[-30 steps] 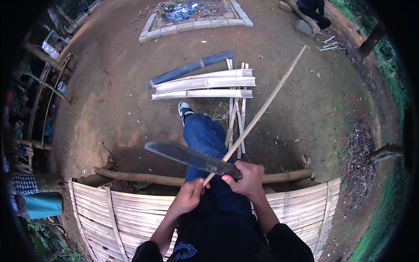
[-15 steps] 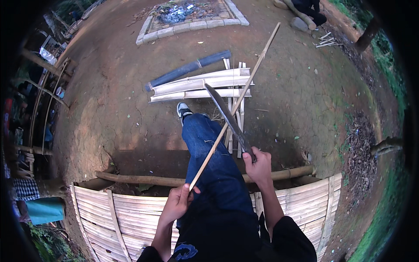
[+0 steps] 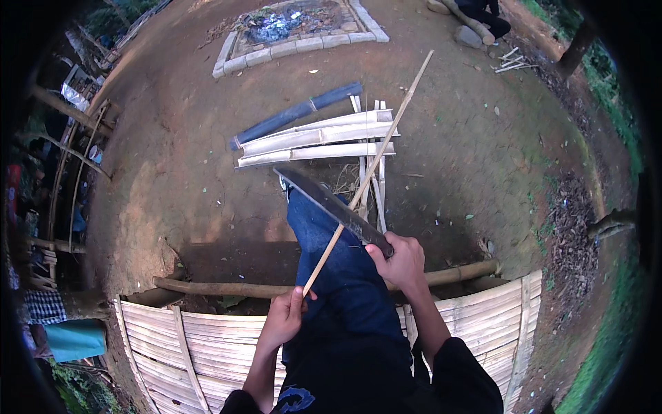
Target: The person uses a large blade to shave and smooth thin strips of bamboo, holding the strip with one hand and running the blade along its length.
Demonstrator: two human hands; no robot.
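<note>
My left hand (image 3: 285, 317) is closed round the lower end of a long, thin bamboo strip (image 3: 325, 256), which slants up and away to the right. In my right hand (image 3: 401, 261) is the handle of a machete (image 3: 318, 196) with a long dark blade. The blade crosses over the strip above my knee and its tip points to the far left. Whether the edge touches the strip I cannot tell. Beyond my foot lie split bamboo halves (image 3: 321, 131) and a dark bamboo pole (image 3: 296, 114), with narrow bamboo strips (image 3: 380, 200) under them.
I sit on a bamboo slat bench (image 3: 221, 338) with a bamboo rail (image 3: 227, 286) along its front. A brick-edged fire pit (image 3: 300, 47) with ash lies ahead. Another person (image 3: 486, 17) sits at the far right, near a stone (image 3: 468, 36).
The machete has swung left and lower along the strip, its blade now lying flatter across it. The strip's far tip has dropped slightly. Both hands keep their hold.
</note>
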